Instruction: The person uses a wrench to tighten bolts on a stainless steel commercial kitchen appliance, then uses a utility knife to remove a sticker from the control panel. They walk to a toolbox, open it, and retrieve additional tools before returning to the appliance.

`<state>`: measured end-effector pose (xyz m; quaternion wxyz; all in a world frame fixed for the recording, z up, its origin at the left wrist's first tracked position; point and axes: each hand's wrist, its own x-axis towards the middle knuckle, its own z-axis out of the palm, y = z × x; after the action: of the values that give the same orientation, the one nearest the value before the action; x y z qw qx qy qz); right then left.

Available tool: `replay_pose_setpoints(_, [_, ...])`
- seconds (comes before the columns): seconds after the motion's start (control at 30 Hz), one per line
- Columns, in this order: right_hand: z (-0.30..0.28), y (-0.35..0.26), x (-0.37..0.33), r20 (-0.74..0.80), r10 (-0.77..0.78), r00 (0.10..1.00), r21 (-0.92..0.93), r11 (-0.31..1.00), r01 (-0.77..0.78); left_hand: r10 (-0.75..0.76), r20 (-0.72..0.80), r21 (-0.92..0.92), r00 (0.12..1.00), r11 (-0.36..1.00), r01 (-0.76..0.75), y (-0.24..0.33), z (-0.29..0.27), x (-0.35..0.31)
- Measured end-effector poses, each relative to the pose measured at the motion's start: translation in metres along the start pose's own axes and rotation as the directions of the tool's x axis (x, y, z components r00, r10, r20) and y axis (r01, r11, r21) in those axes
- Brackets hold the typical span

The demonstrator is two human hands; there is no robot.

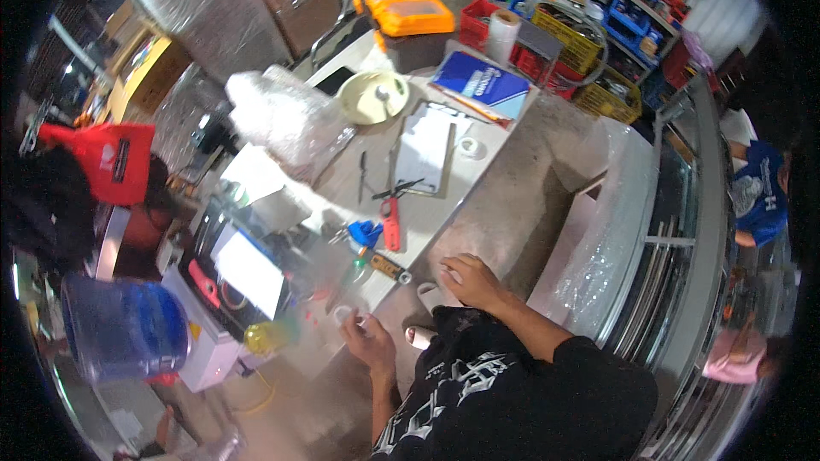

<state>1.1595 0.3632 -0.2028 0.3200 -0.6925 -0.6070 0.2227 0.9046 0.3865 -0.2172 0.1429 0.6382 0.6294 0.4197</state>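
Observation:
My left hand (369, 343) is at the table's near edge, its fingers curled around a small white piece (342, 314) that looks ring-shaped. My right hand (472, 280) hovers beyond the table edge, in front of my body, with its fingers curled in; whatever they may hold is too small to make out. Closest to the hands on the table (457, 183) is a yellow-and-black cylindrical tool (389, 269) with a metal end. Beside it are a crumpled blue piece (365, 233) and a red handheld tool (390, 224). A clipboard with white paper (421, 158) lies farther back.
A cream bowl (373, 98), bubble wrap (282, 119) and a blue package (480, 84) occupy the table's far part. A blue bucket (124, 324) stands left. Wrapped panels (602, 230) and a metal rack (696, 248) flank my right. Another person (760, 192) is at far right.

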Motion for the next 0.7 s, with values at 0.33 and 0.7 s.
replay_pose_setpoints(0.33, [-0.126,0.156,0.016,-0.223,0.368,0.903,0.264,0.914,-0.307,0.350,0.118,-0.200,0.929,0.925,-0.323,0.147,0.146,0.053])
replay_pose_setpoints(0.7, [-0.410,0.389,0.124,-0.358,0.527,0.771,0.363,0.839,-0.405,0.033,0.136,-0.005,0.990,0.999,-0.033,0.259,0.329,0.231])
